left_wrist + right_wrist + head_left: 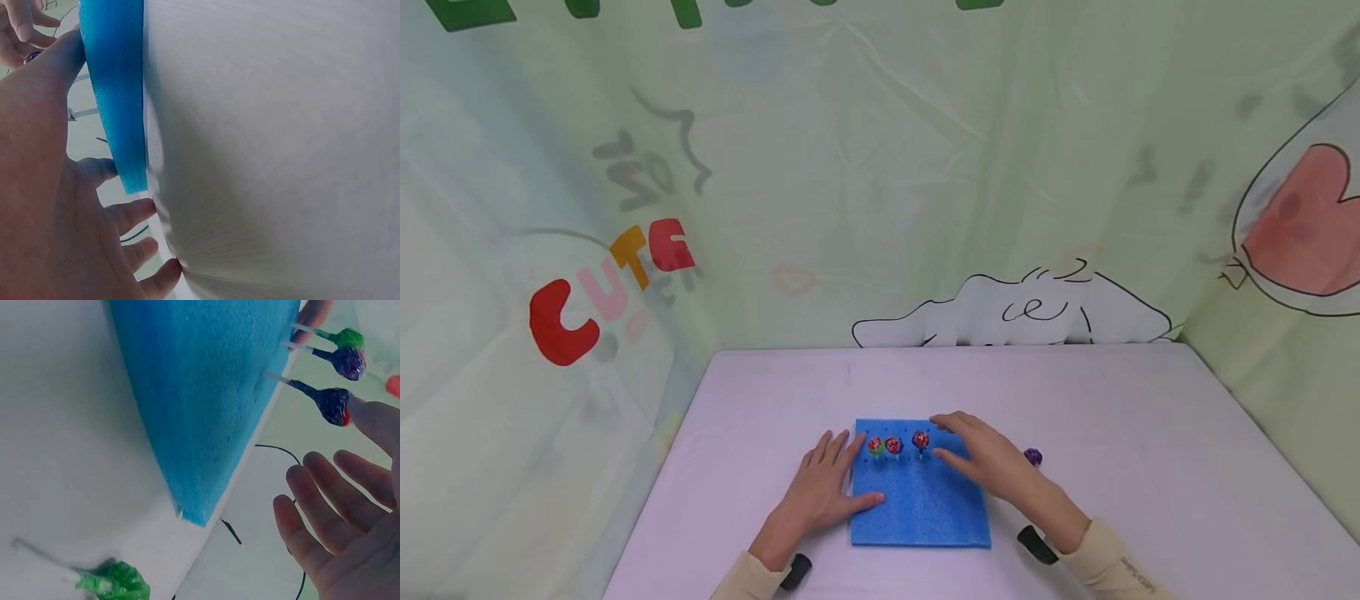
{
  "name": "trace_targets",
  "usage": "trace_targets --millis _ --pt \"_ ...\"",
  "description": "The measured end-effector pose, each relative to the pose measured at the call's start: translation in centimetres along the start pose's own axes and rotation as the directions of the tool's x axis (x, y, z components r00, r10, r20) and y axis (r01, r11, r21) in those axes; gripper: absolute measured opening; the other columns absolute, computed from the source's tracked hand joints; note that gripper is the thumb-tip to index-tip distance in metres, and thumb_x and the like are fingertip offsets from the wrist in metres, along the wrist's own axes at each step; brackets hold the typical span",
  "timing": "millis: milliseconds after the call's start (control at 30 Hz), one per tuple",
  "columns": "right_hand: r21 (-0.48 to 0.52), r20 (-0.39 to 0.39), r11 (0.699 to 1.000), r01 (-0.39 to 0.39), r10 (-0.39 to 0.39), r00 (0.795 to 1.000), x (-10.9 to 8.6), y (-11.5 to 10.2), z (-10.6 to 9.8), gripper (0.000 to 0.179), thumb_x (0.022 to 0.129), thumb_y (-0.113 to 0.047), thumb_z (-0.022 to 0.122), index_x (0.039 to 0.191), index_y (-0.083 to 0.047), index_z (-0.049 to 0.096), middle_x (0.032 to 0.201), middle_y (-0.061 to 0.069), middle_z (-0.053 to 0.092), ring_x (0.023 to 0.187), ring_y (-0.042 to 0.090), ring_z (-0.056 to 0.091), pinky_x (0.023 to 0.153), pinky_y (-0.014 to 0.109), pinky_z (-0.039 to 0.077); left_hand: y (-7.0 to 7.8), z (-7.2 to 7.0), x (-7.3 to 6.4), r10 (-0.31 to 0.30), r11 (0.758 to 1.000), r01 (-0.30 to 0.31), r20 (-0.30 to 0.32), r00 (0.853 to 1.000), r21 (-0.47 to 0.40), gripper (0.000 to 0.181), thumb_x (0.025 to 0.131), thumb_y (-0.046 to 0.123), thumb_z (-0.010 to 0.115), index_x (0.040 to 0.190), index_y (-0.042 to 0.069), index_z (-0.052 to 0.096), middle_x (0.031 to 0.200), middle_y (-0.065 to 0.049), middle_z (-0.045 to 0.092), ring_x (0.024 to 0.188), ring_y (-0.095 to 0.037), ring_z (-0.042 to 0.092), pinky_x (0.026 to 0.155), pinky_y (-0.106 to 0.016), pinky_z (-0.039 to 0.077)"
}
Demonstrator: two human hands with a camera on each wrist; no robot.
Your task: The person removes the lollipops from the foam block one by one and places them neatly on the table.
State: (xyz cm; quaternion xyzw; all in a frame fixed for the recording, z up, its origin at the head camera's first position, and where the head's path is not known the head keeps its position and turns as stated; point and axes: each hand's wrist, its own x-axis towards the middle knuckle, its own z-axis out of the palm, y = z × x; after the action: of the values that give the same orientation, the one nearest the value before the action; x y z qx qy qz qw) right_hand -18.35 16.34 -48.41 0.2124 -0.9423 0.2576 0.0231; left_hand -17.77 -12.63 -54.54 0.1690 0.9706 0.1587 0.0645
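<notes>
A blue foam board (pixel 917 508) with rows of small holes lies on the table. Three wrapped lollipops stand in it by their sticks: a green-and-red lollipop (pixel 876 447), a red-and-purple lollipop (pixel 893 447) and, a little apart, a dark blue-and-red lollipop (pixel 921 439). My left hand (pixel 822 487) rests at the board's left edge, fingers spread and thumb over its surface. Over the board's right side is my right hand (pixel 992 458), its fingers loosely extended. In the right wrist view, that hand's thumb (pixel 375 422) is right at the dark blue lollipop's head, with nothing gripped.
A purple lollipop (pixel 1033 457) is on the table just beyond my right wrist. In the right wrist view a green lollipop (pixel 115 580) lies beside the board. The white table (pixel 775 392) meets a printed cloth backdrop (pixel 850 208) behind and at both sides.
</notes>
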Motion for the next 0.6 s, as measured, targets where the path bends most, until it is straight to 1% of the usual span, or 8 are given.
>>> trace_targets --millis 133,367,600 --pt "0.019 0.001 1.0 0.016 -0.016 1.0 0.2 -0.3 0.6 0.048 0.094 -0.03 0.071 0.137 -0.013 0.06 0.129 0.005 0.066 0.119 0.027 0.065 0.096 0.048 0.056 -0.1 0.1 0.0 0.005 1.0 -0.005 -0.006 1.0 0.008 0.103 0.081 0.087 0.046 0.162 0.028 0.022 0.166 -0.01 0.028 0.155 -0.04 0.016 0.12 -0.062 0.023" --pt "0.02 -0.015 0.996 0.083 -0.082 0.996 0.5 -0.3 1.6 0.04 0.096 -0.029 0.069 0.132 -0.014 0.062 0.119 0.0 0.068 0.11 0.021 0.069 0.091 0.041 0.058 -0.1 0.0 -0.1 0.009 1.0 -0.009 -0.013 1.0 0.006 0.102 0.082 0.085 0.048 0.161 0.028 0.022 0.166 -0.01 0.028 0.155 -0.039 0.016 0.12 -0.063 0.024" --pt "0.004 -0.02 0.997 0.071 -0.071 0.997 0.6 -0.4 2.4 0.034 0.096 -0.028 0.069 0.128 -0.016 0.064 0.115 -0.003 0.068 0.107 0.018 0.068 0.089 0.039 0.059 0.1 -0.1 -0.2 0.02 1.0 -0.02 -0.021 1.0 -0.006 0.1 0.083 0.083 0.05 0.161 0.027 0.023 0.166 -0.011 0.029 0.155 -0.04 0.017 0.119 -0.063 0.025"
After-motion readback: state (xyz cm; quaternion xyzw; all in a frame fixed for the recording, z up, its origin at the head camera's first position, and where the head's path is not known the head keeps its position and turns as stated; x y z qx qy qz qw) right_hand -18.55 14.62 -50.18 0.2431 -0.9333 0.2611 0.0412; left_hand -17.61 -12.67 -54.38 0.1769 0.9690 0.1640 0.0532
